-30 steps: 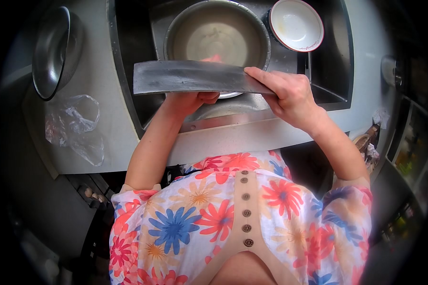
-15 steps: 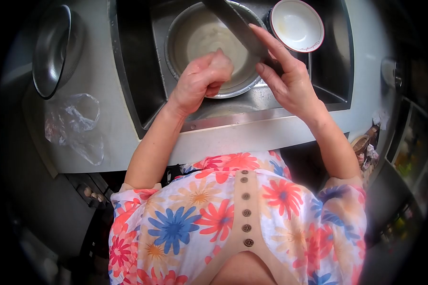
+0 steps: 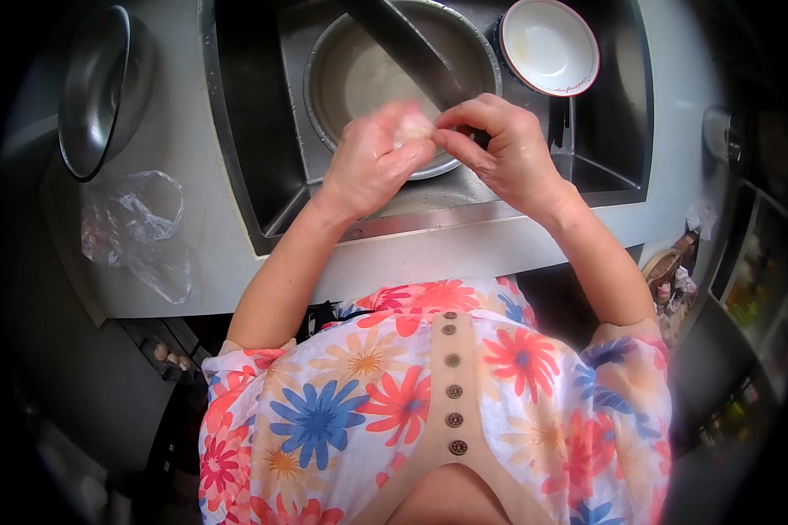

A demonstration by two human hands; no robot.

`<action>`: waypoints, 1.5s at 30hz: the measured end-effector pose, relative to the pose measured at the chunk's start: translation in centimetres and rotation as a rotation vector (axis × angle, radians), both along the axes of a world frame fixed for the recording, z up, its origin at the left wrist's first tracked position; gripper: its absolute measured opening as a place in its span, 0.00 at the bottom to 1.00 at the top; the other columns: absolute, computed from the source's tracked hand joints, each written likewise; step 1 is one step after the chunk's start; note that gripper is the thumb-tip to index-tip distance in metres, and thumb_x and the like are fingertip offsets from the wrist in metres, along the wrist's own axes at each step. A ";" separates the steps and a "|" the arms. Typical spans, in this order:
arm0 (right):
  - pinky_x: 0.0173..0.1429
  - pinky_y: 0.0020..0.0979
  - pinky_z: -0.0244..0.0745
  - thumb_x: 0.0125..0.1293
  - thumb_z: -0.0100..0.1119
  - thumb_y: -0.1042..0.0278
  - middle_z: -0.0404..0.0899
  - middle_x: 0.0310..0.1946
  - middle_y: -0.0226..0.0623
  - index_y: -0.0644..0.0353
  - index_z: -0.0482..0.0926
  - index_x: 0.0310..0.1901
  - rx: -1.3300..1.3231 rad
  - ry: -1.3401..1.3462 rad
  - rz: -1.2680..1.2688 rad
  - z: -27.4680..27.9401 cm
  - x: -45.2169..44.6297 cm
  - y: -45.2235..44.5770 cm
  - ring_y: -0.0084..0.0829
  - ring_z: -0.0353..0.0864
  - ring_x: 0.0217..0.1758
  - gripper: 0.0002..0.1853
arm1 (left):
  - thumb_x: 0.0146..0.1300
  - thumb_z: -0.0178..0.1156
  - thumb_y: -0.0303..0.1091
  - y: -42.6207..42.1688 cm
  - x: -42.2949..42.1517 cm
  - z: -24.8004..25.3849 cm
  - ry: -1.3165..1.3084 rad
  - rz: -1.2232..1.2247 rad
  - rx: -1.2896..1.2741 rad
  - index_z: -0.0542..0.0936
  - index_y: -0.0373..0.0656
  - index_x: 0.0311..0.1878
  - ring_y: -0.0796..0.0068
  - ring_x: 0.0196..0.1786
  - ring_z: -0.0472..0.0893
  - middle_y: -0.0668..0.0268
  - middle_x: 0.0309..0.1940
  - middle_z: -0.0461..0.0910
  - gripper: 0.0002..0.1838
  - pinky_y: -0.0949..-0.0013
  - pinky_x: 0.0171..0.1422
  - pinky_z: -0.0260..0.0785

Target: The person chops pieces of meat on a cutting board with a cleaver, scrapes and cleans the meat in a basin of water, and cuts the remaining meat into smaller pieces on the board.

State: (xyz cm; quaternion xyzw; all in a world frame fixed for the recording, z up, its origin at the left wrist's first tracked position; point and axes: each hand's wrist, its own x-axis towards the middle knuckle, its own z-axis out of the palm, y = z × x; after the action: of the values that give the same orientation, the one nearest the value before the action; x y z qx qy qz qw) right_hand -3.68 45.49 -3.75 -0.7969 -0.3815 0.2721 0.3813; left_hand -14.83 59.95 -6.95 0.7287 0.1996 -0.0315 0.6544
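My left hand [image 3: 372, 162] is closed around a pale, whitish lump [image 3: 414, 129] whose kind I cannot make out; its fingertips are blurred. Thumb and index finger of my right hand [image 3: 508, 157] pinch together right against that lump, and what lies between them is too small to name. Both hands are over the near rim of a round metal basin [image 3: 317, 105] in the sink. Cloudy, whitish liquid [image 3: 350, 74] fills part of the basin. A dark tap spout [image 3: 403, 44] slants down over it, its end near my right fingers.
A white bowl with a red rim [image 3: 552, 48] sits at the sink's right rear. On the left counter [image 3: 210, 271] are a metal strainer bowl [image 3: 96, 96] and a crumpled clear plastic bag [image 3: 144, 227]. The steel sink edge [image 3: 464, 214] runs before me.
The tap spout has swung to the left. My right hand has left the spout, moved left and down, and now meets my left hand, where a pale lump shows.
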 end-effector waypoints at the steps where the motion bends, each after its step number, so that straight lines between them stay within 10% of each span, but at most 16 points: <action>1: 0.34 0.33 0.73 0.58 0.62 0.67 0.76 0.25 0.39 0.57 0.82 0.36 0.000 -0.035 0.013 -0.2 -0.1 0.0 0.35 0.77 0.28 0.06 | 0.53 0.57 0.38 0.0 0.1 0.4 0.018 -0.015 0.029 0.75 0.35 0.39 0.56 0.32 0.78 0.51 0.28 0.78 0.16 0.63 0.40 0.69; 3: 0.35 0.35 0.74 0.57 0.62 0.67 0.76 0.25 0.39 0.57 0.82 0.35 -0.010 -0.088 0.032 -0.4 -0.2 0.1 0.38 0.78 0.29 0.06 | 0.53 0.57 0.38 0.1 0.2 1.0 0.054 -0.046 0.087 0.75 0.34 0.39 0.49 0.34 0.78 0.47 0.28 0.77 0.16 0.61 0.41 0.70; 6: 0.35 0.36 0.74 0.56 0.61 0.67 0.76 0.25 0.39 0.58 0.82 0.33 -0.025 -0.135 0.045 -0.5 -0.4 0.2 0.40 0.77 0.30 0.06 | 0.55 0.56 0.36 0.1 0.1 1.1 0.038 -0.076 0.165 0.73 0.36 0.35 0.81 0.28 0.67 0.67 0.22 0.71 0.11 0.72 0.33 0.64; 18: 0.33 0.37 0.72 0.52 0.57 0.72 0.74 0.22 0.41 0.61 0.78 0.27 0.024 -0.159 0.003 -1.6 0.3 0.7 0.41 0.75 0.28 0.03 | 0.56 0.56 0.33 0.2 -0.1 -0.2 -0.063 -0.081 0.038 0.73 0.38 0.34 0.84 0.30 0.66 0.73 0.25 0.70 0.08 0.76 0.35 0.63; 21: 0.34 0.37 0.72 0.52 0.56 0.72 0.74 0.22 0.40 0.61 0.78 0.27 -0.020 -0.166 -0.006 -2.4 1.4 0.1 0.41 0.75 0.28 0.03 | 0.51 0.60 0.35 0.6 -0.3 -0.6 -0.127 -0.047 -0.111 0.75 0.38 0.41 0.68 0.27 0.77 0.60 0.27 0.78 0.15 0.68 0.36 0.70; 27: 0.35 0.36 0.71 0.54 0.51 0.77 0.76 0.24 0.43 0.59 0.80 0.35 -0.163 -0.151 0.091 -3.3 3.1 -0.4 0.40 0.77 0.29 0.09 | 0.55 0.58 0.33 1.7 0.3 -1.5 0.135 0.000 -0.394 0.75 0.40 0.46 0.86 0.25 0.69 0.74 0.27 0.71 0.15 0.79 0.28 0.61; 37: 0.45 0.45 0.71 0.53 0.46 0.80 0.78 0.29 0.54 0.53 0.56 0.67 -0.268 -0.034 0.070 -5.6 4.0 -0.2 0.51 0.78 0.36 0.36 | 0.57 0.51 0.29 2.5 5.1 -12.9 0.303 -0.368 1.079 0.78 0.40 0.42 0.49 0.47 0.78 0.46 0.40 0.78 0.12 0.55 0.55 0.71; 42: 0.49 0.46 0.71 0.54 0.48 0.77 0.79 0.34 0.57 0.58 0.57 0.66 -0.339 -0.047 0.039 -6.1 3.9 -0.5 0.54 0.78 0.42 0.33 | 0.59 0.53 0.31 2.7 5.7 -13.8 0.372 -0.393 0.866 0.77 0.37 0.44 0.55 0.40 0.82 0.54 0.34 0.80 0.12 0.58 0.44 0.75; 45: 0.50 0.45 0.71 0.57 0.49 0.75 0.79 0.37 0.58 0.61 0.62 0.63 -0.316 0.001 0.006 -6.6 3.5 -0.7 0.54 0.78 0.44 0.28 | 0.62 0.55 0.35 4.2 6.5 -12.6 0.547 -0.090 -0.182 0.77 0.38 0.45 0.64 0.33 0.83 0.58 0.34 0.81 0.13 0.66 0.31 0.75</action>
State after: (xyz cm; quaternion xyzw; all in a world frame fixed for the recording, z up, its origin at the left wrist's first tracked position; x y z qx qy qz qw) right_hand -0.14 44.82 -10.36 -0.8457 -0.3362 0.3302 0.2503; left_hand -8.31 64.12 -19.56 0.6397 0.3323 -0.2737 0.6367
